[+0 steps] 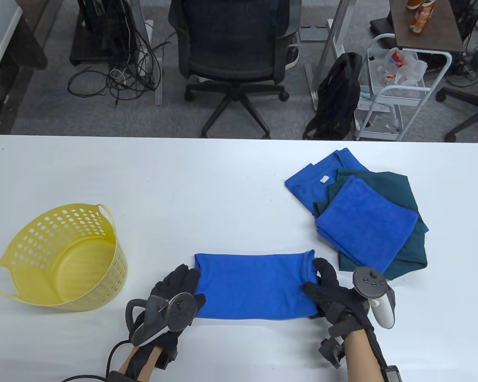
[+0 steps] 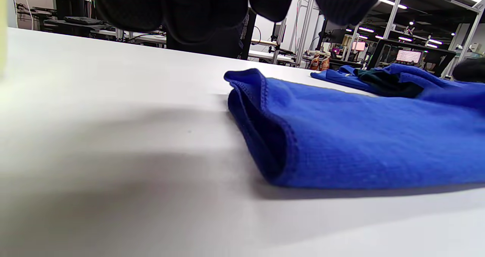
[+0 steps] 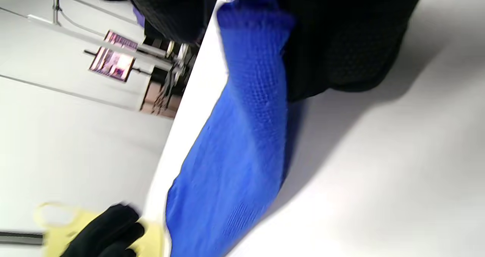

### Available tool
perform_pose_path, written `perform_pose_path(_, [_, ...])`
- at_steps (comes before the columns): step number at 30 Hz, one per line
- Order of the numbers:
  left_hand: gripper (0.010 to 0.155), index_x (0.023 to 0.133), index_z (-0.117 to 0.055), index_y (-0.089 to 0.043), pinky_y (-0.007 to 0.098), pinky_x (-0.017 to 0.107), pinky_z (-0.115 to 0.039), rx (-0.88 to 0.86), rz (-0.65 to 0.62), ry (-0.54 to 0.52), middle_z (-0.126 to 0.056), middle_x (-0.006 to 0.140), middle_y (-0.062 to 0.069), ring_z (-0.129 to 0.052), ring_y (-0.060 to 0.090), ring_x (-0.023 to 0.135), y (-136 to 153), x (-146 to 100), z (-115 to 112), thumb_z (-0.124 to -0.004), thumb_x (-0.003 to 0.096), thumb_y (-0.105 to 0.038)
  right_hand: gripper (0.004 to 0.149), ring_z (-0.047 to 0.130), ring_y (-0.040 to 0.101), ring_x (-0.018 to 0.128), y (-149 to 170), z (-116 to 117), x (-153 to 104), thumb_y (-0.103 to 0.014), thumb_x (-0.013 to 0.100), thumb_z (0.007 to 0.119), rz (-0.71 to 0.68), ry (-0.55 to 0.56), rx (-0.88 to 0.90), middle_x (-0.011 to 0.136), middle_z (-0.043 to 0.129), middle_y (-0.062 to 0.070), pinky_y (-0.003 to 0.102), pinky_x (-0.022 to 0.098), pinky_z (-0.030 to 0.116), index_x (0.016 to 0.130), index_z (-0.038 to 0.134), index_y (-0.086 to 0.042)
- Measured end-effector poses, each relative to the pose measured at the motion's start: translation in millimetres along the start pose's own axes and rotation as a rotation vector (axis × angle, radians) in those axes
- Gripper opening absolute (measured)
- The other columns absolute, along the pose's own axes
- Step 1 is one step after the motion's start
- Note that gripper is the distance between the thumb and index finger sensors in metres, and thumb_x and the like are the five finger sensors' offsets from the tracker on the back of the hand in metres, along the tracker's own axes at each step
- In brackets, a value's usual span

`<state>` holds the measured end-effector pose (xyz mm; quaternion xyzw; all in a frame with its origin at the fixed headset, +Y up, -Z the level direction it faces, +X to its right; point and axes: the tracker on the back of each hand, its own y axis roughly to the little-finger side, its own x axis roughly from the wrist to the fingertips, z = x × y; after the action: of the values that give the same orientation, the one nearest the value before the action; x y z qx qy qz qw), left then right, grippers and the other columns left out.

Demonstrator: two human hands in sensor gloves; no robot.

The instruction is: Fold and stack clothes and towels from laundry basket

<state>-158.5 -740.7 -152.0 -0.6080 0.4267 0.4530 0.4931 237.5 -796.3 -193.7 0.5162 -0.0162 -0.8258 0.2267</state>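
Note:
A blue towel (image 1: 255, 286), folded into a long strip, lies flat near the table's front edge. My left hand (image 1: 185, 284) is at its left end with fingers spread, not gripping. In the left wrist view the fingers (image 2: 204, 7) hang above the table just left of the towel's folded end (image 2: 273, 135). My right hand (image 1: 320, 286) grips the towel's right end. In the right wrist view the cloth (image 3: 246, 97) runs between its thumb and fingers (image 3: 341, 41). A stack of folded blue and dark green clothes (image 1: 362, 215) lies at the right.
A yellow laundry basket (image 1: 63, 254) lies tilted on the table's left side, with nothing visible in it. Bare white table (image 1: 203, 191) stretches between the basket and the stack. An office chair and a cart stand on the floor beyond the far edge.

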Motion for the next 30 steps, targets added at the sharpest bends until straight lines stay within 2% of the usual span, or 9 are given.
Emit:
perform_pose_path(4, [0.072, 0.119, -0.053, -0.021, 0.061, 0.072, -0.07, 0.015, -0.003, 0.013, -0.058, 0.123, 0.022, -0.074, 0.043, 0.105, -1, 0, -1, -0.07, 0.0572, -0.054, 0.065, 0.088, 0.045, 0.077, 0, -4, 3, -0.03, 0.07, 0.062, -0.006, -0.042, -0.028, 0.119, 0.027, 0.033, 0.056, 0.054, 0.081, 0.117, 0.017, -0.035])
perform_pose_path(8, [0.072, 0.119, -0.053, -0.02, 0.061, 0.071, -0.07, 0.019, -0.003, 0.023, -0.058, 0.123, 0.022, -0.074, 0.043, 0.105, 1, 1, 0, -0.07, 0.0574, -0.054, 0.066, 0.091, 0.029, 0.066, -5, 2, 8, -0.018, 0.065, 0.069, -0.007, 0.007, -0.229, 0.119, 0.026, 0.022, 0.046, 0.051, 0.083, 0.118, 0.03, -0.023])
perform_pose_path(14, [0.073, 0.119, -0.052, -0.018, 0.061, 0.071, -0.07, 0.016, 0.009, 0.026, -0.058, 0.123, 0.022, -0.074, 0.043, 0.105, 5, 0, 0, -0.07, 0.0574, -0.053, 0.068, 0.091, 0.025, 0.057, -24, -1, -5, -0.014, 0.062, 0.074, -0.065, 0.093, -0.345, 0.12, 0.027, 0.02, 0.043, 0.046, 0.083, 0.119, 0.035, -0.011])
perform_pose_path(16, [0.073, 0.119, -0.052, -0.018, 0.061, 0.071, -0.07, 0.013, 0.01, 0.025, -0.058, 0.123, 0.022, -0.075, 0.043, 0.105, 5, 0, 0, -0.07, 0.0575, -0.054, 0.068, 0.092, 0.024, 0.052, -46, -7, -20, -0.013, 0.061, 0.076, -0.071, 0.191, -0.457, 0.12, 0.032, 0.022, 0.042, 0.042, 0.084, 0.118, 0.039, -0.009])
perform_pose_path(18, [0.073, 0.119, -0.052, -0.018, 0.061, 0.071, -0.07, 0.011, 0.01, 0.022, -0.058, 0.123, 0.022, -0.074, 0.043, 0.105, 6, 0, 0, -0.07, 0.0574, -0.054, 0.069, 0.093, 0.023, 0.047, -82, -1, -42, -0.013, 0.06, 0.079, -0.017, 0.346, -0.752, 0.119, 0.038, 0.025, 0.04, 0.038, 0.085, 0.118, 0.043, -0.005])
perform_pose_path(21, [0.074, 0.119, -0.052, -0.018, 0.061, 0.072, -0.07, 0.007, 0.01, 0.023, -0.057, 0.123, 0.022, -0.074, 0.043, 0.105, 6, 0, 0, -0.07, 0.0575, -0.053, 0.07, 0.093, 0.02, 0.046, -115, 23, -50, -0.015, 0.06, 0.079, 0.013, 0.373, -0.993, 0.12, 0.039, 0.026, 0.038, 0.038, 0.085, 0.119, 0.042, -0.004])
perform_pose_path(23, [0.074, 0.119, -0.052, -0.018, 0.061, 0.071, -0.07, 0.008, 0.007, 0.026, -0.057, 0.123, 0.022, -0.074, 0.043, 0.105, 6, 0, 0, -0.07, 0.0574, -0.054, 0.07, 0.093, 0.021, 0.047, -127, 51, -39, -0.015, 0.06, 0.079, -0.057, 0.313, -1.029, 0.12, 0.039, 0.026, 0.038, 0.038, 0.085, 0.119, 0.042, -0.004])
perform_pose_path(27, [0.074, 0.119, -0.052, -0.018, 0.061, 0.071, -0.07, 0.013, -0.002, 0.03, -0.057, 0.123, 0.022, -0.074, 0.043, 0.105, 5, 0, -1, -0.07, 0.0572, -0.054, 0.07, 0.092, 0.021, 0.052, -118, 114, 3, -0.015, 0.062, 0.075, -0.119, 0.03, -1.077, 0.12, 0.032, 0.025, 0.039, 0.042, 0.085, 0.119, 0.036, -0.005])
perform_pose_path(30, [0.074, 0.12, -0.051, -0.019, 0.061, 0.071, -0.07, 0.008, -0.004, 0.029, -0.057, 0.123, 0.023, -0.074, 0.044, 0.105, 5, 0, -1, -0.07, 0.0574, -0.053, 0.072, 0.086, 0.035, 0.077, -102, 131, 20, -0.025, 0.066, 0.07, -0.176, -0.247, -0.912, 0.118, 0.012, 0.024, 0.05, 0.055, 0.08, 0.118, 0.021, -0.017])
